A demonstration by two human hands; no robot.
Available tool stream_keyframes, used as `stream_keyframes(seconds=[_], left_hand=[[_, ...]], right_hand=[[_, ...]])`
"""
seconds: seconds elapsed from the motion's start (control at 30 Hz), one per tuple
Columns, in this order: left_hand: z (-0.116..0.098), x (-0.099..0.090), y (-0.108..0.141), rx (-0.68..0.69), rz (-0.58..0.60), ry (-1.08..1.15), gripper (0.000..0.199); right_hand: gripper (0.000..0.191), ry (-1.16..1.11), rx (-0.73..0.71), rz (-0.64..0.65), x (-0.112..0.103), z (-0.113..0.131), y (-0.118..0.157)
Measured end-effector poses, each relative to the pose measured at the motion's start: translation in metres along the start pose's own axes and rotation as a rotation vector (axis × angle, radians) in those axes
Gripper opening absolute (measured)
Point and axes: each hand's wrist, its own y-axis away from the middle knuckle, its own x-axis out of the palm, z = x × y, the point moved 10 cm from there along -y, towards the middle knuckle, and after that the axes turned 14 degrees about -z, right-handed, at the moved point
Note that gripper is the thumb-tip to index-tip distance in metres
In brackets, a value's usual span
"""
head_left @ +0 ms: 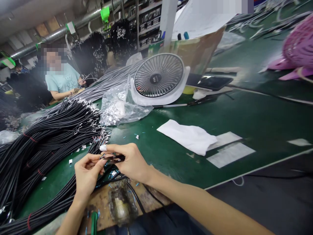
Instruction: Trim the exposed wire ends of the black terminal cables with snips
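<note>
My left hand point(86, 171) is closed in a pinch around the end of a thin black cable, whose tip is mostly hidden by the fingers. My right hand point(133, 163), with a white wrap on one fingertip, grips a small dark metal hand tool point(114, 158); its kind is not clear. The tool's tip meets the cable end between the two hands. Just left and behind lie thick bundles of black cables point(49, 130) with stripped, silvery ends, tied by red bands. Below the hands is a worn wooden board point(101, 202) with blue wire scraps.
On the green table point(244, 114) stand a round fan point(158, 76), a clear plastic bag point(122, 106) and a phone point(215, 82). A white cloth point(187, 135) lies to the right. A pink basket point(299, 45) sits far right. Another person point(63, 78) works at the back left.
</note>
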Motion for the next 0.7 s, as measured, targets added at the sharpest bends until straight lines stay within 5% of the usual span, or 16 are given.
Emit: stream_keyframes(seconds=[0.23, 0.5, 0.7], left_hand=[[-0.002, -0.014, -0.003, 0.153, -0.109, -0.007, 0.034], [0.006, -0.001, -0.004, 0.093, 0.094, 0.036, 0.039], [0.003, 0.0, -0.003, 0.147, 0.127, 0.05, 0.038]], right_hand=[[0.025, -0.248, 0.362, -0.103, 0.003, -0.031, 0.0], [0.02, -0.333, 0.485, -0.082, 0.009, -0.038, 0.0], [0.018, -0.453, 0.629, -0.059, 0.014, -0.045, 0.002]])
